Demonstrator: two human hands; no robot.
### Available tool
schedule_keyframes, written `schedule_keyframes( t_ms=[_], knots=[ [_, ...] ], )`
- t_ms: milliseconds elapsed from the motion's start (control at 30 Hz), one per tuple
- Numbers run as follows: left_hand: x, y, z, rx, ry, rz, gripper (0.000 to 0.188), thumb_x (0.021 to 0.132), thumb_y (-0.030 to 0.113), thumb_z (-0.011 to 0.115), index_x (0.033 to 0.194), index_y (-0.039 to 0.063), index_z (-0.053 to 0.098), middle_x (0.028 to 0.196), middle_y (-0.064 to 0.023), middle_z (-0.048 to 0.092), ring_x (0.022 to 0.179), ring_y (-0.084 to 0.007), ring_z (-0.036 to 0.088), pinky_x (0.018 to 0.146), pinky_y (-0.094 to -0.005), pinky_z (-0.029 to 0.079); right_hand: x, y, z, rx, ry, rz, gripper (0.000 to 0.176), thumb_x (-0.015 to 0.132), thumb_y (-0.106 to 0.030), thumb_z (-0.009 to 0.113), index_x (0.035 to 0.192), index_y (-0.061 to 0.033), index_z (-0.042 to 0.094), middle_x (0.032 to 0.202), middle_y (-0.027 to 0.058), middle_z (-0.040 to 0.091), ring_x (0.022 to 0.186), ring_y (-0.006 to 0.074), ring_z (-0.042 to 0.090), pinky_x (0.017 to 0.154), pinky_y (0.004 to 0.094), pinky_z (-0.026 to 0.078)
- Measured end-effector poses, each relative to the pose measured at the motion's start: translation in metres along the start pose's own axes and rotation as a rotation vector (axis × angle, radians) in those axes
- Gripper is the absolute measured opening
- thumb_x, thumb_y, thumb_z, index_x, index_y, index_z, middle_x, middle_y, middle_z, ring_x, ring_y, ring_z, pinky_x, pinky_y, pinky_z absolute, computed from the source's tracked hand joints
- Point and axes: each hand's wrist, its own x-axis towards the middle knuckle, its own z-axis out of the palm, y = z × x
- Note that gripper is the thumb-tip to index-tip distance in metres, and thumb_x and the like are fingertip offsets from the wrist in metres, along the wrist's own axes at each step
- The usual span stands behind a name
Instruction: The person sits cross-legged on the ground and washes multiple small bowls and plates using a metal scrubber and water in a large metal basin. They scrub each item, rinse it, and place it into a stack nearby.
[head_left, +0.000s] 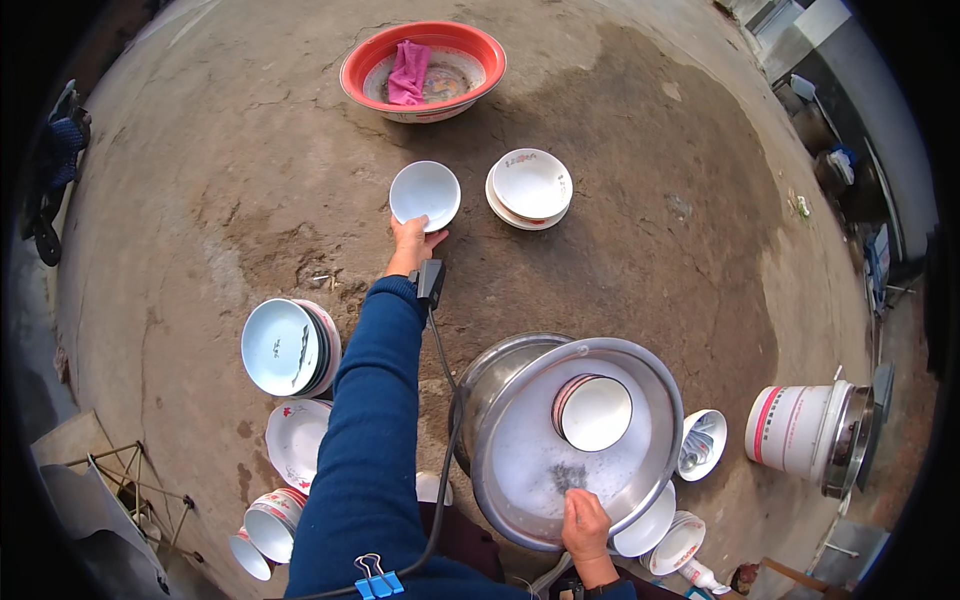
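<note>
My left hand (417, 235) reaches far forward and grips the near rim of a white bowl (424, 191), thumb over the edge. The bowl is at or just above the concrete ground. To its right sits a small stack of white dishes (532, 185). My right hand (587, 521) is curled over the near side of a steel basin (666, 442) of white suds. A dark grey patch (568, 477) lies just beyond its fingertips; whether it is a scourer or a gap in the foam is unclear. Stacked bowls (596, 414) with dark rims stand in the suds.
A red-rimmed basin (424, 111) holding a pink cloth (409, 73) stands ahead. Stacked plates (277, 347), an oval plate (298, 442) and bowls (270, 529) are at left. A bowl of spoons (703, 444), a white bucket (791, 431) and more dishes (673, 541) are at right.
</note>
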Motion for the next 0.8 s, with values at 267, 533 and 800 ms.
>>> schedule_keyframes(
  t_ms=[267,533,800],
  knots=[
    [0.003,-0.008,-0.021,-0.135,-0.093,0.040,0.055,0.082,0.006,0.059,0.130,0.014,0.036,0.125,-0.0153,0.048,0.111,-0.0379,0.052,0.086,-0.0601,0.050,0.001,0.001,-0.001,0.010,-0.002,0.000,0.010,0.079,-0.003,0.063,0.089,-0.0025,0.064,0.090,0.0120,0.065,0.077,0.0296,0.065,0.067,0.0354,0.053],
    [-0.006,-0.016,-0.061,-0.262,-0.190,-0.015,0.051,0.087,0.010,0.058,0.133,0.009,0.036,0.128,-0.0152,0.048,0.115,-0.0376,0.051,0.092,-0.0602,0.047,0.000,0.001,0.000,0.001,-0.013,0.014,0.011,0.079,-0.002,0.063,0.090,-0.0023,0.064,0.090,0.0118,0.065,0.077,0.0301,0.064,0.067,0.0360,0.053],
    [-0.017,0.012,-0.031,-0.169,-0.109,-0.051,0.050,0.090,0.005,0.050,0.135,0.010,0.031,0.131,-0.0174,0.044,0.116,-0.0383,0.050,0.090,-0.0592,0.049,0.001,0.000,0.001,0.002,0.002,0.008,0.010,0.079,-0.002,0.063,0.090,-0.0012,0.064,0.089,0.0129,0.065,0.077,0.0303,0.065,0.067,0.0362,0.053]
  ],
)
